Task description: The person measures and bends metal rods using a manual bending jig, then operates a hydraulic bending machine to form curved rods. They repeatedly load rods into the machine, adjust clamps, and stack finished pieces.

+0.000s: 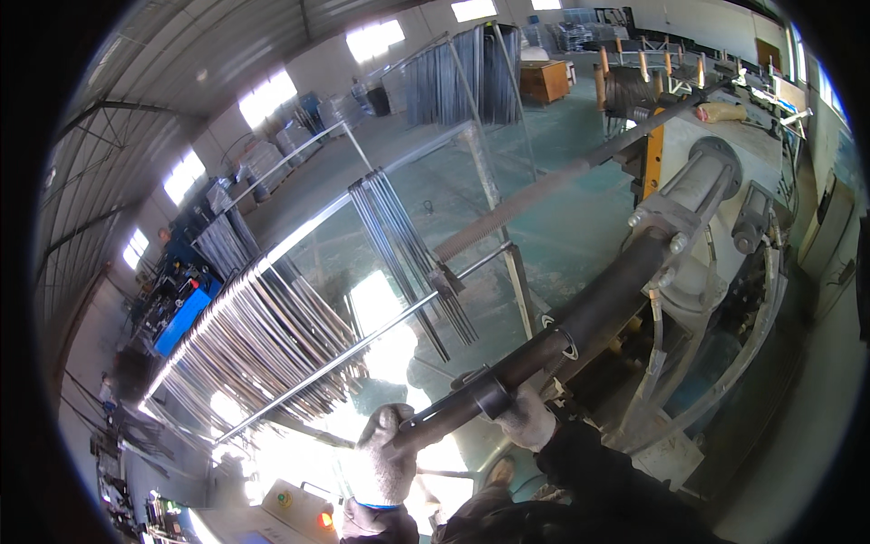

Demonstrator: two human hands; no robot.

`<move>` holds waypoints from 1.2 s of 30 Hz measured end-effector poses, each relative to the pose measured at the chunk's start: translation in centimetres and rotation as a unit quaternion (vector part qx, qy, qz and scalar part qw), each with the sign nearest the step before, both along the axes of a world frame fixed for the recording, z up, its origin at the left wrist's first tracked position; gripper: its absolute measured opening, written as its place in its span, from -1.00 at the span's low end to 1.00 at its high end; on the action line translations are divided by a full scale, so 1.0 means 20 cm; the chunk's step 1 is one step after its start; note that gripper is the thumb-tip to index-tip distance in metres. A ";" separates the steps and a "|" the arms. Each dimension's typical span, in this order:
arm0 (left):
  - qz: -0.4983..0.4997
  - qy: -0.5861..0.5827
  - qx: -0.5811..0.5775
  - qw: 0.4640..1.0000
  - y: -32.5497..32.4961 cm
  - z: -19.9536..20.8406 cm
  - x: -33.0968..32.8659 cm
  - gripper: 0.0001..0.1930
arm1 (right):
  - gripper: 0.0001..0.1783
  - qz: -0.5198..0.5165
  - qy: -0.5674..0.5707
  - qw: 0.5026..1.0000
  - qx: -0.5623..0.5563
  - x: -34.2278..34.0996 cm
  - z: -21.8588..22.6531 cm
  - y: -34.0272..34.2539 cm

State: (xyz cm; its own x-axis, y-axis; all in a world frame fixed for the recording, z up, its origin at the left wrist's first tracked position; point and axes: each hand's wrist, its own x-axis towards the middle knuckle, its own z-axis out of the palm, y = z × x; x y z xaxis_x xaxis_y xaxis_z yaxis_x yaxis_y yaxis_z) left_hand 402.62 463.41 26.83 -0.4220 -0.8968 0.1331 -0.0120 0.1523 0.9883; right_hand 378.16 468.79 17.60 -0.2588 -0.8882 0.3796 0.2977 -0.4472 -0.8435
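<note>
Gripping a dark metal tube (471,402) with both gloved hands, low in the middle of the view. Left hand (385,453) in a light grey glove, fingers (391,424) curled tight around the near end of the tube. Right hand (526,419) in the same kind of glove, just past a thick ring on the tube, fingers wrapped over it from the far side. Tube slanting up and to the right, running into a fat black sleeve (607,304) on a big grey machine (702,195).

Left of the tube, a long rack of thin shiny rods (263,335), packed side by side. Above the tube, a smaller bundle of grey rods (403,245) hanging over a thin bar. Further above it, a long rusty threaded bar (535,195) crossing the green floor (562,136). Below the left hand, a pale control box (294,508) with a glowing orange light and a yellow button. Far beyond the tube, a wooden box (544,80) near the back wall.
</note>
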 end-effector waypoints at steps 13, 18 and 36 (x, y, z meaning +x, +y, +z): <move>0.176 0.102 0.046 0.978 0.16 0.28 -0.13 -0.81 | -0.75 0.170 -0.021 0.985 -0.015 -0.09 0.07 -0.26; 0.182 0.122 0.054 0.974 0.14 0.22 -0.21 -0.86 | -0.62 0.064 -0.042 0.996 -0.038 0.01 0.06 -0.24; -0.051 -0.189 -0.080 0.977 1.20 -0.66 1.37 -0.72 | -0.47 -0.289 0.441 0.845 0.090 0.50 -1.33 0.33</move>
State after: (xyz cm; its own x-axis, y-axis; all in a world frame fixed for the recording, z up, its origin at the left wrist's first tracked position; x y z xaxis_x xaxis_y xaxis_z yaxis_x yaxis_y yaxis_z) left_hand 430.03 487.32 13.58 -0.5537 -0.8283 0.0858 -0.3478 0.3237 0.8799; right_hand 388.15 475.35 -9.01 -0.3563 -0.7747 0.5224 -0.7055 -0.1435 -0.6941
